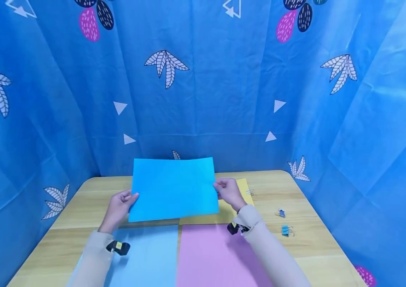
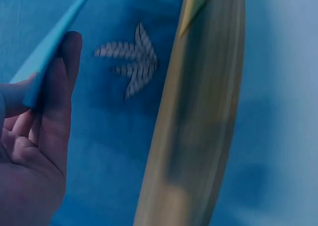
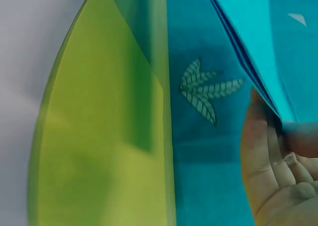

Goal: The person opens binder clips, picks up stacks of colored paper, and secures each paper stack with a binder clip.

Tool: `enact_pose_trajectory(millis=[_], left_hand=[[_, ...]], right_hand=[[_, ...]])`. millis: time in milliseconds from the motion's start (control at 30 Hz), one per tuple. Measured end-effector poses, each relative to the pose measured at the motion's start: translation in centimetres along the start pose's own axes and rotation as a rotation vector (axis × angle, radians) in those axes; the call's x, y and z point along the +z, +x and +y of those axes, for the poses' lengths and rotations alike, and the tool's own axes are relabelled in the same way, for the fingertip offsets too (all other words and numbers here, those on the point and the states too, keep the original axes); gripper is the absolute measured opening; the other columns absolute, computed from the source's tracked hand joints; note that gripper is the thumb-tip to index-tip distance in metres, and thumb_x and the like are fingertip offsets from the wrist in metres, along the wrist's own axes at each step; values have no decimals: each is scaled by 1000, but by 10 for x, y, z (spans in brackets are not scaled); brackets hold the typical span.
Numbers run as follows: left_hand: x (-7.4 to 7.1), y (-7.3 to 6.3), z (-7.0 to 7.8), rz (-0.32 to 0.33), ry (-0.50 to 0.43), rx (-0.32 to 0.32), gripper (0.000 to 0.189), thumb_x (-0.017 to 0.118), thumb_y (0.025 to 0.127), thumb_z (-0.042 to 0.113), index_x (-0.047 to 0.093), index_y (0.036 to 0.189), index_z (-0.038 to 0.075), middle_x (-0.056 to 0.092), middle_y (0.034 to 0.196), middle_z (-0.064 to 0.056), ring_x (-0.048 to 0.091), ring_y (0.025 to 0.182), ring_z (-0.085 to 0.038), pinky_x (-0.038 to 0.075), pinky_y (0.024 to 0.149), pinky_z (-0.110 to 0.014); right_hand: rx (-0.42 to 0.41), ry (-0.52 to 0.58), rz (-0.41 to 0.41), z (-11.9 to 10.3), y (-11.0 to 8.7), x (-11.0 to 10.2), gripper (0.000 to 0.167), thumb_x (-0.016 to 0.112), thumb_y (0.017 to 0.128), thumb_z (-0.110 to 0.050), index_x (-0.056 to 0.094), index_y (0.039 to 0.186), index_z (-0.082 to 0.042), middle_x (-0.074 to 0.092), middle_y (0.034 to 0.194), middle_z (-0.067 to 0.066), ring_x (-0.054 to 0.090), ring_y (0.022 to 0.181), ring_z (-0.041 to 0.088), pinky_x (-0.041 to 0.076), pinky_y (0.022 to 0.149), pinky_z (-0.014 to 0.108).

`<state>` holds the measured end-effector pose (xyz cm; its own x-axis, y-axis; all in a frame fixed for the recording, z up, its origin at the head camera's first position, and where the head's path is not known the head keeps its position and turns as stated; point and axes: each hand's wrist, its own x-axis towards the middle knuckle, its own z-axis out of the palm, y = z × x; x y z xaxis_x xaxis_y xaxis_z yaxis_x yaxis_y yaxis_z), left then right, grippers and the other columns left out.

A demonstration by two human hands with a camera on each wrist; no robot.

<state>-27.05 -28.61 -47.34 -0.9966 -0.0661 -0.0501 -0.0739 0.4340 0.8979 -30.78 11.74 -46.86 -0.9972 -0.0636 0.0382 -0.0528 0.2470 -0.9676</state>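
A bright blue sheet of paper (image 1: 174, 189) is held up over the far half of the table, tilted toward me. My left hand (image 1: 118, 207) pinches its left edge low down, thumb in front and fingers behind. On the opposite side, my right hand (image 1: 231, 193) pinches the right edge between thumb and fingers. Several thin layers show along the blue paper's edge (image 3: 243, 57) in the right wrist view. Part of a yellow sheet (image 1: 203, 219) lies hidden behind the blue paper and my right hand.
Nearer me, a light blue sheet (image 1: 149, 255) and a pink sheet (image 1: 213, 255) lie side by side on the wooden table (image 1: 318, 247). A clip (image 1: 250, 192) sits at the yellow sheet's right edge. Dark blue (image 1: 281, 213) and teal (image 1: 285, 230) binder clips lie right. Blue curtains (image 1: 196, 99) surround the table.
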Motion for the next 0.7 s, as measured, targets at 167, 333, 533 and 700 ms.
enact_pose_trajectory(millis=[167,333,533,700], left_hand=[[27,-8,-1,-36,-148,-43,61,61,105,37,49,148,-5,70,131,-20,75,93,-2,61,81,-19],[49,-18,-5,-79,-274,-87,59,62,104,38,52,146,-3,77,121,-12,75,94,-2,61,82,-19],[72,-34,-15,-121,-353,-115,51,61,105,33,57,142,-3,81,96,0,72,79,-1,57,72,-17],[87,-42,-19,-122,-384,-131,42,63,104,30,64,130,-4,60,62,9,47,54,-4,39,52,-18]], right_hand=[[87,30,32,13,-12,-24,28,64,102,-12,71,121,8,78,97,19,72,70,13,65,70,31],[140,32,29,23,-23,-43,25,65,102,-13,73,116,7,75,88,9,68,68,11,63,69,28],[174,-9,-1,38,-41,-59,23,62,103,-12,75,110,6,61,73,-1,54,62,10,56,63,25],[163,-99,-20,47,-52,-68,24,63,103,-14,77,111,4,69,82,3,58,69,12,56,67,26]])
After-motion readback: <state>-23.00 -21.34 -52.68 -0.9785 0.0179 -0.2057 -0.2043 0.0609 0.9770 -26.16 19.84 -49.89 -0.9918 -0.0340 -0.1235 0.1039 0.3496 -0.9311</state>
